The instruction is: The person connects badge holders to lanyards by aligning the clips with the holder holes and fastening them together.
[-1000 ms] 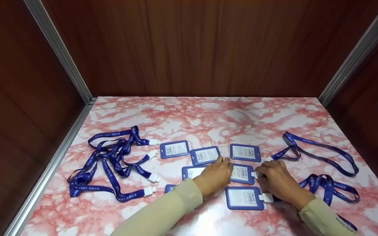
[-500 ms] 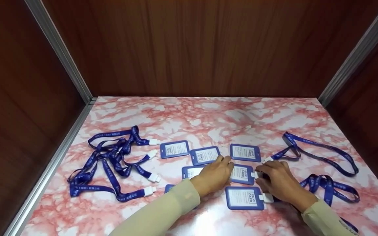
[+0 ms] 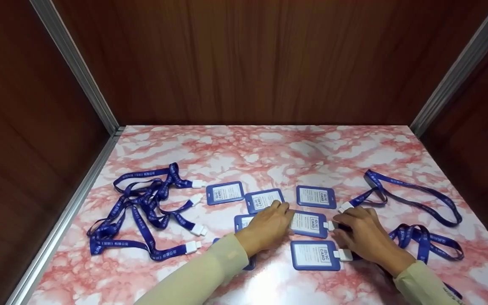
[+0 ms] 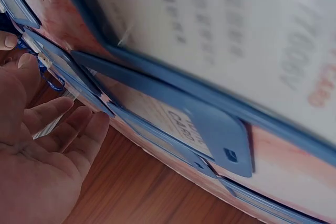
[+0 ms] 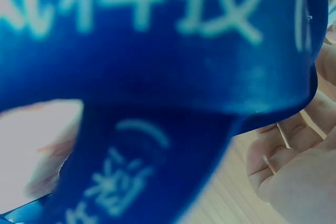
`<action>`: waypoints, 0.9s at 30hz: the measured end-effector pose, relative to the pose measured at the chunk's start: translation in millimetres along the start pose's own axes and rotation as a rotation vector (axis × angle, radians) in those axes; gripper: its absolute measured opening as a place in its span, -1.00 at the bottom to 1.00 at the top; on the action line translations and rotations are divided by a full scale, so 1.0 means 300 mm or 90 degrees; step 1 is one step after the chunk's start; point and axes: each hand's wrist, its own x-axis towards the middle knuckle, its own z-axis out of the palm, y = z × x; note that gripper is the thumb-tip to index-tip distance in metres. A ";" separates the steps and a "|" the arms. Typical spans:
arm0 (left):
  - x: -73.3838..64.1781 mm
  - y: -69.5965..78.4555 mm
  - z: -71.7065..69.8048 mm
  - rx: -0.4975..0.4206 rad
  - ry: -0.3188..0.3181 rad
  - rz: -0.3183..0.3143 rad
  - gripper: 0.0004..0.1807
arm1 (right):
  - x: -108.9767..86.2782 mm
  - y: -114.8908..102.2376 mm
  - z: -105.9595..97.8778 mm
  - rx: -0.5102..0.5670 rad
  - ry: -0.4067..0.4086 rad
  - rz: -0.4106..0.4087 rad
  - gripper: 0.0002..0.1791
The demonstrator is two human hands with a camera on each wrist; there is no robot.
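In the head view, my left hand (image 3: 268,224) reaches over the left group of card holders, fingertips beside the left end of a blue ID card holder (image 3: 307,223). Its fingers look loosely extended in the left wrist view; contact with that holder cannot be made out. A white clip (image 3: 329,225) of a blue lanyard joins the holder's right end. My right hand (image 3: 364,237) is there, with thumb and index finger apart on either side of the strap. In the right wrist view, the lanyard strap (image 5: 152,66) covers much of this hand, whose visible fingers are loosely bent.
Another card holder (image 3: 316,256) below is joined to a lanyard clip. An upper holder (image 3: 315,197) lies apart from a loose clip (image 3: 345,206). More holders (image 3: 225,193) lie left of centre. Tangled lanyards (image 3: 142,207) cover the table's left. Wood panels (image 3: 265,63) enclose the back and sides.
My left hand has moved slightly left, uncovering more of the middle card holder. My right fingers have eased back a little, showing more of the white clip. The other things stay put.
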 end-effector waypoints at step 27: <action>-0.048 -0.024 -0.060 -0.053 -0.037 -0.057 -0.48 | 0.005 0.039 -0.053 -0.009 -0.015 0.058 -0.69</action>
